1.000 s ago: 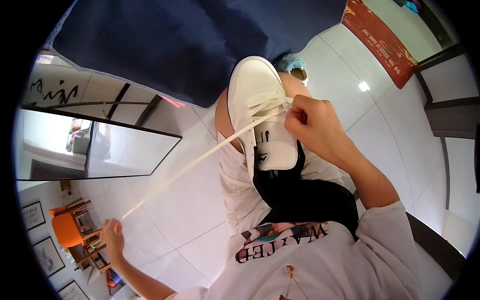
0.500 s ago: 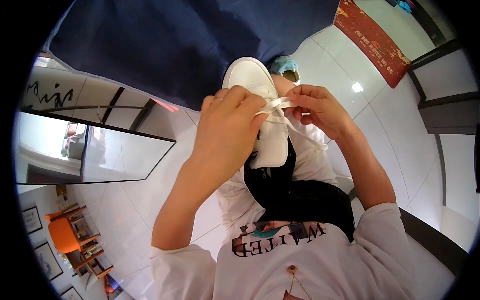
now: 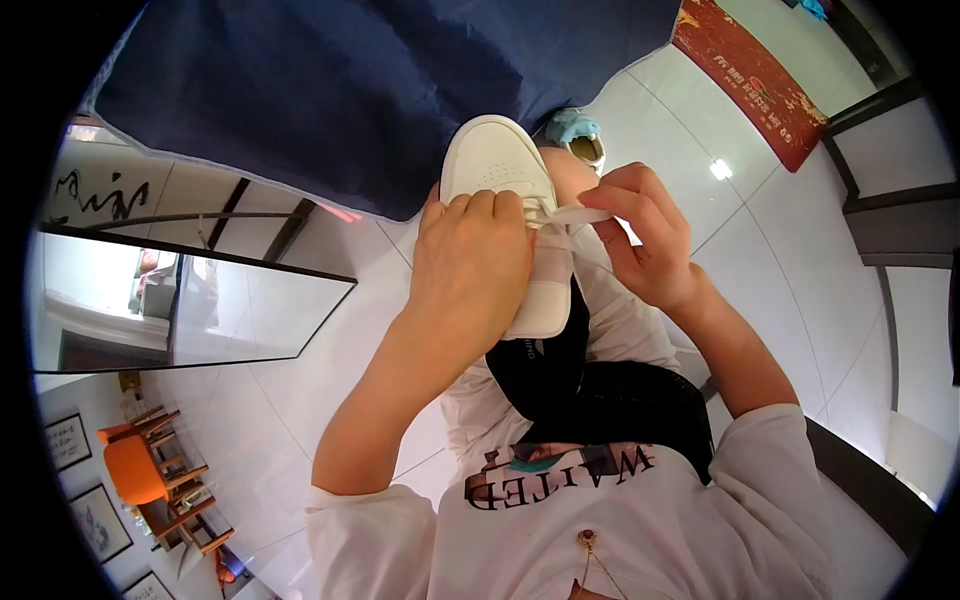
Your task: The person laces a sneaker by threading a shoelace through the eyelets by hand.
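Note:
A white lace-up shoe [image 3: 497,160] rests over my knee, toe away from me, its tongue [image 3: 543,312] folded back towards me. Across its left side lies my left hand [image 3: 475,255], fingers bent and pressed together on the upper near the laces; the fingertips are partly hidden. To the right of the shoe, my right hand [image 3: 640,235] pinches a white lace [image 3: 578,214] between thumb and fingers. The lace runs from the eyelets to that hand, partly blurred. Black fabric [image 3: 635,400] lies on my lap behind the tongue.
Dark blue cloth [image 3: 300,90] hangs beyond the shoe. A second shoe [image 3: 583,145] with light blue fabric is behind my knee. A black-framed mirror [image 3: 250,310] stands left, near an orange chair [image 3: 133,468]. At the back right is a red board [image 3: 755,80].
My left hand came from the far lower left to the shoe, then settled lower over its side. My right hand has pulled the lace slightly outward to the right.

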Tool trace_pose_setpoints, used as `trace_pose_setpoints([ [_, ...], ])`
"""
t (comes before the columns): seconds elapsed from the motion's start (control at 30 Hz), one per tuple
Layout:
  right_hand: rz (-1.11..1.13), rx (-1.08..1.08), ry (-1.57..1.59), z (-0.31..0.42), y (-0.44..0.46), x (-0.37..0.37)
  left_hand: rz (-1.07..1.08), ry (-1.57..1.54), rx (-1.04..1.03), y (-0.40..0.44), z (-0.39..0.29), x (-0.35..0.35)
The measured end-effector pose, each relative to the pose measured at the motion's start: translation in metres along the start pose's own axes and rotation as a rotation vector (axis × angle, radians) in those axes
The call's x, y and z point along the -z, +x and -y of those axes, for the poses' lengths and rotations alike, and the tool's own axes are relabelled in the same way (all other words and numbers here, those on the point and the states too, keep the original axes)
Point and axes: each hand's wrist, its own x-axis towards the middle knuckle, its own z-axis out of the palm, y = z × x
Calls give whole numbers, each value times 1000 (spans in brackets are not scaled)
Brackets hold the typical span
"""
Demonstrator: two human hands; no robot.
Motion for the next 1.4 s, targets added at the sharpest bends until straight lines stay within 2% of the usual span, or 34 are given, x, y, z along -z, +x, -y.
trace_pose_setpoints([
  [0.07, 38, -178, 57, 4, 1, -1, 16, 5, 17, -1, 0, -1],
  [0.1, 39, -178, 55, 5, 0, -3, 15, 3, 16, -1, 0, -1],
  [0.17, -1, -571, 237, 6, 1, -7, 28, 0, 43, 0, 0, 1],
  [0.2, 3, -570, 237, 8, 3, -8, 26, -1, 47, 0, 0, 1],
  [0.27, 104, -841, 378, 12, 11, -7, 66, -47, 82, 1, 0, 4],
  [0.37, 173, -901, 414, 14, 14, -14, 121, -53, 96, 2, 1, 7],
  [0.5, 210, -866, 326, 12, 15, -15, 113, -78, 88, 1, 2, 7],
  [0.67, 244, -957, 296, 19, 21, -11, 106, -151, 111, -9, 6, 19],
  [0.8, 303, -948, 210, 23, 23, -8, 94, -179, 131, -30, 19, 37],
  [0.9, 229, -888, 300, 21, 17, -12, 127, -174, 240, -50, 25, 54],
  [1.0, 184, -761, 202, 18, 15, -17, 95, -139, 304, -68, 31, 63],
  [1.1, 138, -702, 210, 17, 14, -17, 169, -262, 491, -80, 31, 73],
  [1.2, 165, -762, 336, 19, 14, -17, 171, -339, 501, -85, 32, 72],
  [1.27, 213, -684, 232, 20, 13, -16, 179, -366, 518, -87, 34, 71],
  [1.4, 180, -685, 205, 28, 23, -14, 248, -418, 536, -88, 37, 66],
])
